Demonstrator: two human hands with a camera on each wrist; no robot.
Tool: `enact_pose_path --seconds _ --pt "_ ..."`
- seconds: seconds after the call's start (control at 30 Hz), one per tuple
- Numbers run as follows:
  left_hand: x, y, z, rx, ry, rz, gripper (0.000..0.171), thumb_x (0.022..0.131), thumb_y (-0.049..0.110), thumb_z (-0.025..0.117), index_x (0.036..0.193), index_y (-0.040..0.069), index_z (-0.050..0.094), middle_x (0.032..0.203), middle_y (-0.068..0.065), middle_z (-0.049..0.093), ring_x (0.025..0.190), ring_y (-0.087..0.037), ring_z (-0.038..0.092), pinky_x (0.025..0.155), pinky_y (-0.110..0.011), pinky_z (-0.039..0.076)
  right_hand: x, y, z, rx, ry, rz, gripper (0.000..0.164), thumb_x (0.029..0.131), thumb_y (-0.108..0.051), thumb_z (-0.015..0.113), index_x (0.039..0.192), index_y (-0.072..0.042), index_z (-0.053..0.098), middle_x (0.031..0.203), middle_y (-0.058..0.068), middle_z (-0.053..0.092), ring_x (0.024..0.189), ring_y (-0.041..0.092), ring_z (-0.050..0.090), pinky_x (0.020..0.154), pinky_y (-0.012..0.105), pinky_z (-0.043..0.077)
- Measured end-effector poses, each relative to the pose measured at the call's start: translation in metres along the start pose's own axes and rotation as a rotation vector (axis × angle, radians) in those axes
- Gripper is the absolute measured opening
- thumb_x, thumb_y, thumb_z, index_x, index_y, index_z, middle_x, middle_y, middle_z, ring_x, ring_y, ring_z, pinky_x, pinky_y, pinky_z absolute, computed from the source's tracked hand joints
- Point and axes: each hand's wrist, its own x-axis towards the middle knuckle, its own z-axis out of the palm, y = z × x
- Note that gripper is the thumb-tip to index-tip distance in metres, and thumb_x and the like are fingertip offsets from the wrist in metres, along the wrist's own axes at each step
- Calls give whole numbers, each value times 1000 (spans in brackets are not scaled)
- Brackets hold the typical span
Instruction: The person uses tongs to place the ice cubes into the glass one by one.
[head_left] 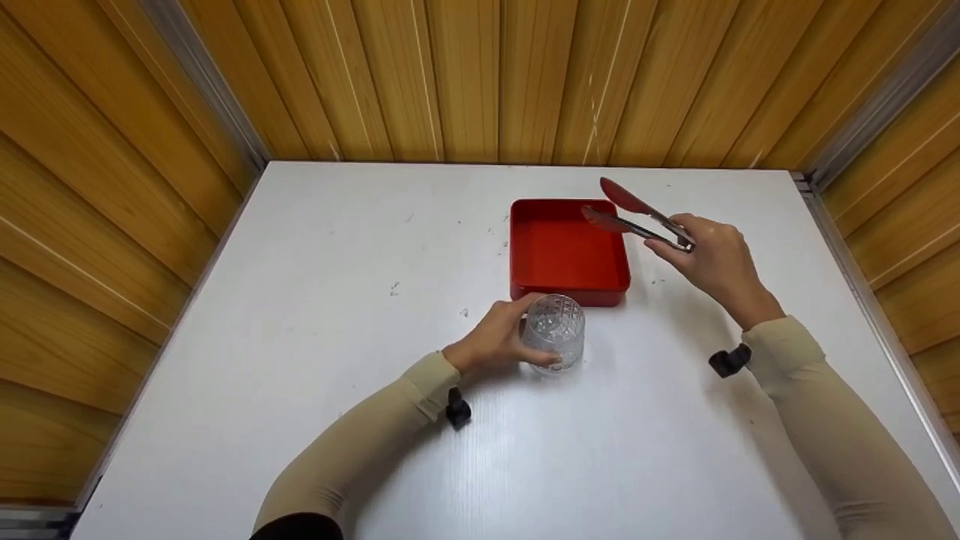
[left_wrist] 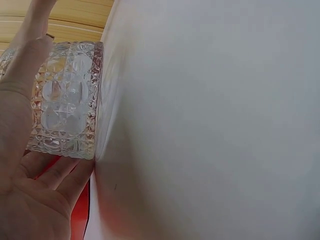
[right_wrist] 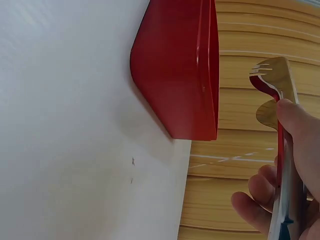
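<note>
A clear cut-glass tumbler (head_left: 559,334) stands on the white table just in front of the red square box (head_left: 559,259). My left hand (head_left: 496,341) holds the tumbler from its left side, thumb at the near side and fingers round the far side. In the left wrist view, the faceted glass (left_wrist: 65,102) has its base against the tabletop. Above the box's right rim, my right hand (head_left: 716,251) grips a pair of metal tongs with red tips (head_left: 624,196). The tongs' arms stand apart, with nothing between the tips. No contents show inside the box.
The white table (head_left: 315,300) bears small dark marks, several near the box. Wood-patterned panels (head_left: 465,82) close off its back and both sides, with metal strips at the corners. Small black devices (head_left: 729,361) sit at both wrists.
</note>
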Motion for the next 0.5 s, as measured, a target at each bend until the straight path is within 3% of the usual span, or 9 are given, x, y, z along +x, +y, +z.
enact_pose_path --seconds 0.27,0.5 --pt "0 -1 1 8 1 4 80 73 35 94 140 14 56 122 1 72 107 -8 64 96 -22 50 2 24 6 16 25 170 43 91 -36 79 106 3 68 71 13 60 65 31 52 57 39 38" --pt "1 -1 -1 17 9 19 81 73 37 94 140 14 56 122 1 72 107 -8 64 95 -22 50 6 35 7 30 2 355 60 94 -52 70 114 4 64 87 24 66 77 38 56 65 44 42"
